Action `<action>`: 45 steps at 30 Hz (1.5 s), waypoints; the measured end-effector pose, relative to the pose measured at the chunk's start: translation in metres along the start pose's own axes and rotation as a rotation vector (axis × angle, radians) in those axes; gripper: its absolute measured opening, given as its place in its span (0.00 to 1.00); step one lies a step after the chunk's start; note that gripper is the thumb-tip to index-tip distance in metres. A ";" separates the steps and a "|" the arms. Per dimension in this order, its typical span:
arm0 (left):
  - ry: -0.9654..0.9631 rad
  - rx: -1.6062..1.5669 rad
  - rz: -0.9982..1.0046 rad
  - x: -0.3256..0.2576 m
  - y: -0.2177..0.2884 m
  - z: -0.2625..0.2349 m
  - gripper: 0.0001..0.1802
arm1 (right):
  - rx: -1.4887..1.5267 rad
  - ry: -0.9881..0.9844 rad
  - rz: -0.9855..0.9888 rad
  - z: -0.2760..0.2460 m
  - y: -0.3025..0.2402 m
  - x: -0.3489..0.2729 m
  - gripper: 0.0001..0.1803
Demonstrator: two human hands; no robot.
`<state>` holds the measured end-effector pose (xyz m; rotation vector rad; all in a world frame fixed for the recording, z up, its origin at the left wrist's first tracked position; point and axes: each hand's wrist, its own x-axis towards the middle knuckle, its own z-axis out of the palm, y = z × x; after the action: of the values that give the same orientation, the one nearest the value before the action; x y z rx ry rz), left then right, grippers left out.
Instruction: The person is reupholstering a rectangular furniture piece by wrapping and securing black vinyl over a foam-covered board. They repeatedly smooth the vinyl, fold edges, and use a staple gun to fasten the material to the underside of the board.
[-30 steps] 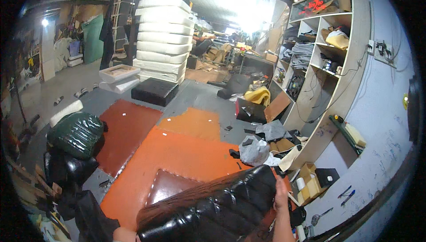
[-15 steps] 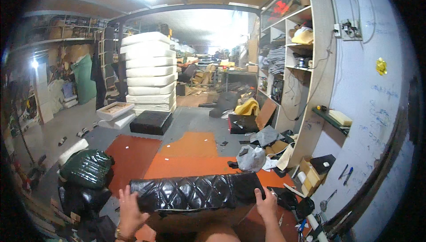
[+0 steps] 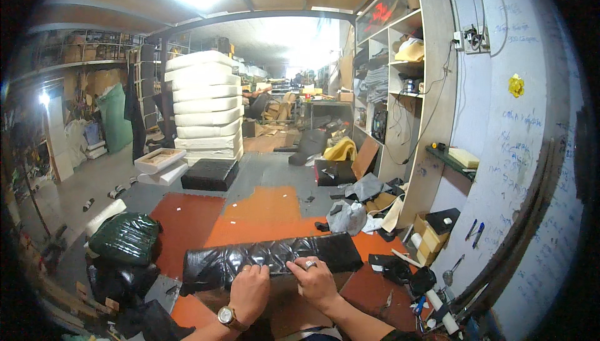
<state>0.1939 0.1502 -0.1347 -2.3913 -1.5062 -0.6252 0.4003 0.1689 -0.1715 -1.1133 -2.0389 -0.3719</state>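
A long black quilted leather cover (image 3: 215, 263) with a diamond pattern lies crosswise in front of me over a boxy piece. My left hand (image 3: 250, 292), with a watch on its wrist, is closed on the cover's near edge, left of its middle. Close beside it, my right hand (image 3: 316, 283), wearing a ring, pinches the same edge with curled fingers. Most of the fingertips are hidden against the leather. Beneath the edge, the brown side of the piece shows only in part between my arms.
Orange and red mats (image 3: 187, 222) cover the floor ahead. At left sits a shiny dark green cushion (image 3: 125, 239). Beyond are a black cushion (image 3: 209, 174) and a tall stack of white foam cushions (image 3: 206, 103). Scraps (image 3: 347, 217) and a shelf unit (image 3: 431, 100) line the right.
Both hands have moved inward from the ends of the cover to its near edge around the middle, and their fingers have closed on it. The view has shifted slightly.
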 end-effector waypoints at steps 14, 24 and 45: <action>0.208 -0.039 -0.130 0.015 0.014 0.028 0.06 | -0.040 -0.263 0.361 0.007 -0.029 0.045 0.07; 0.291 -0.283 0.130 0.028 -0.027 0.062 0.11 | 0.014 -0.277 0.290 0.040 0.005 0.040 0.10; -0.051 -0.042 -0.076 0.020 -0.001 0.047 0.10 | -0.056 -0.392 -0.032 0.018 0.020 0.019 0.07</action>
<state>0.2115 0.1864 -0.1659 -2.4076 -1.6275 -0.6231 0.4019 0.2020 -0.1707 -1.2658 -2.4013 -0.2410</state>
